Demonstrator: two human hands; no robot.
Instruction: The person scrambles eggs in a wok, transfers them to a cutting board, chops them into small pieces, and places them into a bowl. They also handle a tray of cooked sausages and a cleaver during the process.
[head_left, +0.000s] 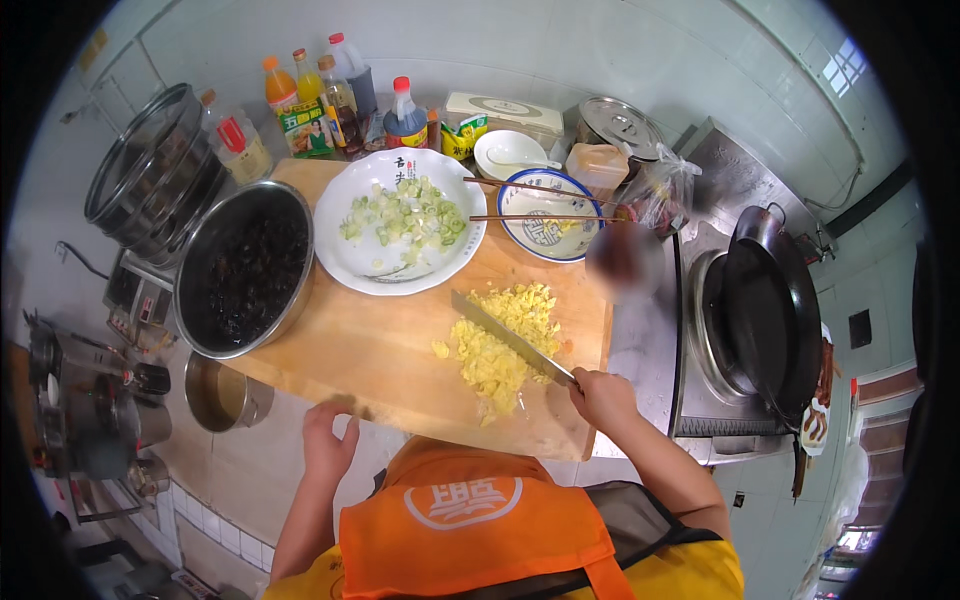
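My right hand (604, 399) grips the handle of a kitchen knife (510, 336), whose blade lies across a heap of chopped yellow egg (491, 367) on the wooden board (375, 337). My left hand (330, 435) rests at the board's near edge, fingers apart, holding nothing. Behind the egg stands a white plate (367, 266) with sliced green onion (409, 214). To its right, a blue-rimmed bowl (551, 232) holds a few egg bits, with chopsticks (544, 218) lying across it. A steel bowl (300, 315) of dark, wet food (255, 262) sits at the board's left.
A black wok (765, 322) sits on the stove at right. Bottles (405, 116), a seasoning packet (306, 129), a white bowl (514, 150) and a lidded steel pot (626, 124) line the wall. Stacked steel pans (154, 172) stand at left; a steel pot (221, 394) is below.
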